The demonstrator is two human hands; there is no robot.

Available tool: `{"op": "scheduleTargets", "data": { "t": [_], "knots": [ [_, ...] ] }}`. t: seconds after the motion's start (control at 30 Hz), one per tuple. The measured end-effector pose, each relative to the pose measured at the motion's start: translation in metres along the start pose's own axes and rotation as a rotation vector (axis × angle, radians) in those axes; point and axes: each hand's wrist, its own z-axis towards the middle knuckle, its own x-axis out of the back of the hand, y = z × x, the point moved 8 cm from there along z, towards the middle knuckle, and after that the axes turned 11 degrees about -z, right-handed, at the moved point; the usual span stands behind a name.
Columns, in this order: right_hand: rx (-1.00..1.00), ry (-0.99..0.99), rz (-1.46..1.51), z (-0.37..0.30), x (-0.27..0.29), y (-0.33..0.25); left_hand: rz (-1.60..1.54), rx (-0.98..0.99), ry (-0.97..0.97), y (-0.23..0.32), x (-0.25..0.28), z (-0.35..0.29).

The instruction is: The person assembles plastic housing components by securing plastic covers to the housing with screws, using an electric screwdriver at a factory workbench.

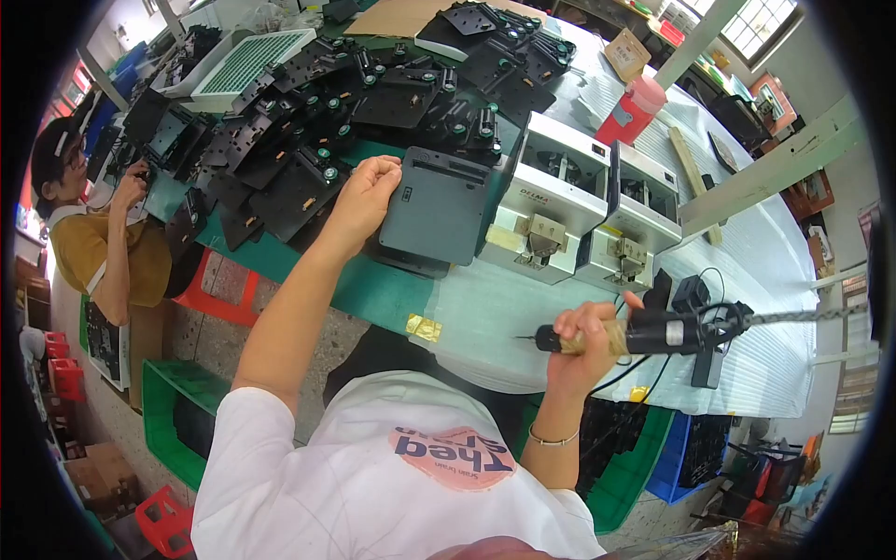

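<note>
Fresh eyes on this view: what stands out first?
The heap of black parts sprawling across the upper left and middle dominates. Next comes the black, thin-tipped power tool in the right hand, lower right, then the two boxy silver-and-black machines side by side just beyond it.

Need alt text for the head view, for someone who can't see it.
A person's right hand holds a black power screwdriver while the left hand is at the left edge of a dark flat panel on a table. Two boxy machines stand right of the panel; black parts lie heaped beyond it. A co-worker is at left.
</note>
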Motion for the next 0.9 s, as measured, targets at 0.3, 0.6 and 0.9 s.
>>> {"op": "scheduleTargets", "data": {
  "t": [0.3,0.6,0.9],
  "knots": [
    [-0.32,-0.206,-0.115,-0.015,-0.074,0.049,0.339,-0.256,0.035,0.015,-0.02,-0.059],
    [-0.432,-0.283,-0.16,-0.019,-0.096,0.063,0.437,-0.441,0.116,0.013,-0.026,-0.074],
    [-0.244,-0.135,-0.259,-0.007,-0.056,0.028,0.732,-0.788,0.386,0.087,0.06,-0.06]
  ]
}}
